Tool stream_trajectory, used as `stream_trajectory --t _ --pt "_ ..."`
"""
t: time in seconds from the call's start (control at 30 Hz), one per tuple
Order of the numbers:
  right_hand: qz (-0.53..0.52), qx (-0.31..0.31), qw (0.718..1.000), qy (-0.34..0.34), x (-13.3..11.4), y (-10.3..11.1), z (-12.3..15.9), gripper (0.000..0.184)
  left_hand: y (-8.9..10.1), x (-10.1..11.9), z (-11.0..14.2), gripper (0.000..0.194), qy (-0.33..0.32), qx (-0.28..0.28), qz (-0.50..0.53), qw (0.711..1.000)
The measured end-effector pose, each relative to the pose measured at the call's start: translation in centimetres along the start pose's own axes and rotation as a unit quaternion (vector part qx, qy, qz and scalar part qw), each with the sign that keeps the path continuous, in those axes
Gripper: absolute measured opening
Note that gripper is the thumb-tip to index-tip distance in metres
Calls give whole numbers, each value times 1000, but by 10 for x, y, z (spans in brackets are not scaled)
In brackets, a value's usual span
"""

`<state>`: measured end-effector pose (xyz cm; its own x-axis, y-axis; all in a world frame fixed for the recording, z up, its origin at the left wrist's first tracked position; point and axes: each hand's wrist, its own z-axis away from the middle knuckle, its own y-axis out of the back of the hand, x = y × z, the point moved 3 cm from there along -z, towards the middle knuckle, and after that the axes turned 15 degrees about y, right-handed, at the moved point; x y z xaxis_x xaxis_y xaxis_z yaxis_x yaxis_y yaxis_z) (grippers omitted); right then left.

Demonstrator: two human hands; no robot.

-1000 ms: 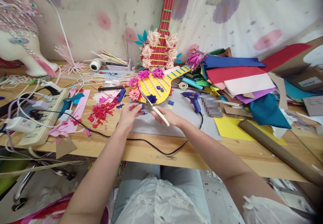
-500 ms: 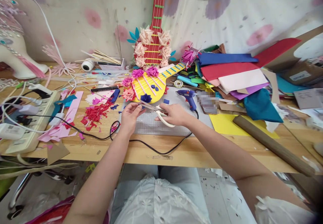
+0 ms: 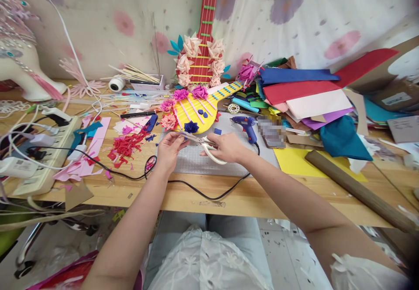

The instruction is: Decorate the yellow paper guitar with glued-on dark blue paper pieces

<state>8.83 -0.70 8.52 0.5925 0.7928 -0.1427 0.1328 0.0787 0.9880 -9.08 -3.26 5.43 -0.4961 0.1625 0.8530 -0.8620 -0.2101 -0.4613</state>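
My right hand [image 3: 225,147] grips a pair of scissors [image 3: 214,156] by the white handles. The blades point left, to the fingertips of my left hand [image 3: 170,150]. There my left thumb and fingers pinch a small dark-blue piece, mostly hidden by the fingers and blades. Just beyond my hands lies a yellow paper guitar [image 3: 193,111] with pink strips and pink and purple flowers. A dark-blue flower [image 3: 191,127] sits at its near end, with small blue ovals above it. Under my hands is a grey cutting mat [image 3: 196,163].
A blue glue gun [image 3: 246,126] rests right of my hands, its black cable [image 3: 209,197] looping before me. Red paper scraps [image 3: 126,148] and a power strip [image 3: 49,168] lie left. Coloured sheets [image 3: 307,93] pile up right. A red guitar [image 3: 201,63] stands behind.
The scissors have swung from pointing up over the yellow guitar to lying level, with their blades at my left fingertips. The view has shifted slightly.
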Motion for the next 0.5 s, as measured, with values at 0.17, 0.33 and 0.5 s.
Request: stream_trajectory --t 0.17,0.33,0.5 --pt "-25 -3 1000 8 -3 1 -2 51 3 3 1 33 -8 11 -14 1000" --pt "-42 -14 999 5 -5 1 -5 52 5 4 1 35 -8 10 5 1000" --pt "-58 -26 998 11 -6 3 -6 53 5 4 1 36 -11 7 12 1000"
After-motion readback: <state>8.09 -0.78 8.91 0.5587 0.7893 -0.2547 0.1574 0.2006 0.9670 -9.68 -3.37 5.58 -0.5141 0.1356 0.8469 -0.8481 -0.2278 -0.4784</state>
